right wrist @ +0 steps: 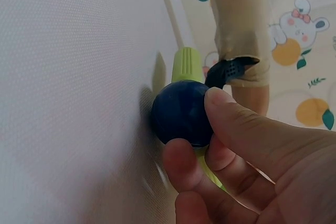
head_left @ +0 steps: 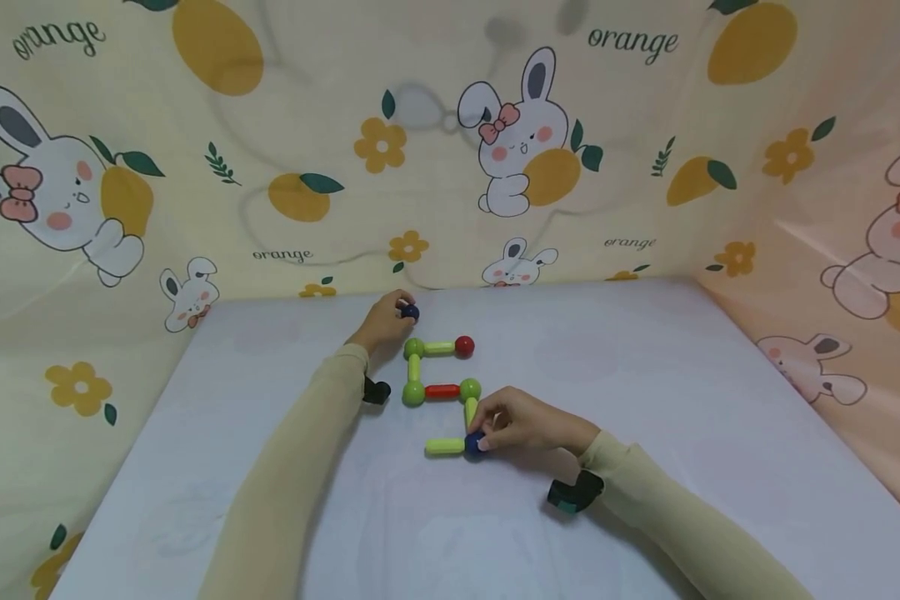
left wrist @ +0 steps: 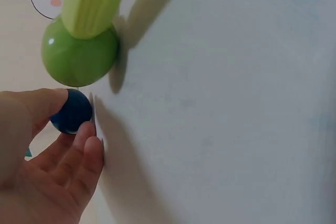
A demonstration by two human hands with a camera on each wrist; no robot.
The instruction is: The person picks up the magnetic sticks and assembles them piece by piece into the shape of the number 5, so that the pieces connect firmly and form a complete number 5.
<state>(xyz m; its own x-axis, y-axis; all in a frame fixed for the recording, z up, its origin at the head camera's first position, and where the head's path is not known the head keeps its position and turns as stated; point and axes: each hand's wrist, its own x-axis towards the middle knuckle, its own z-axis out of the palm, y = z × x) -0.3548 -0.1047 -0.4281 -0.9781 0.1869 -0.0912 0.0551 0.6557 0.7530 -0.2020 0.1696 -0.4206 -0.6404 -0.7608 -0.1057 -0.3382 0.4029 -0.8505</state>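
Note:
At the far side of the table, my left hand [head_left: 382, 322] pinches a dark blue ball [left wrist: 73, 113] between thumb and fingers, just beyond a green ball [head_left: 414, 348]. A chain of balls and rods zigzags toward me: a red ball [head_left: 464, 346], yellow-green rods, a red rod [head_left: 442, 391] and more green balls. The near corner is a second blue ball [right wrist: 182, 114]; thumb and fingertips of my right hand [head_left: 532, 421] pinch it. From that ball a yellow-green rod [head_left: 445, 447] points left, while another rod [head_left: 471, 414] runs up to a green ball [head_left: 470, 389].
A white tabletop [head_left: 607, 358] lies under the chain. Behind and beside it hangs a cream cloth [head_left: 435, 192] printed with rabbits and oranges. Black wrist devices sit under the left [head_left: 377, 392] and right [head_left: 576, 492] sleeves, close over the table.

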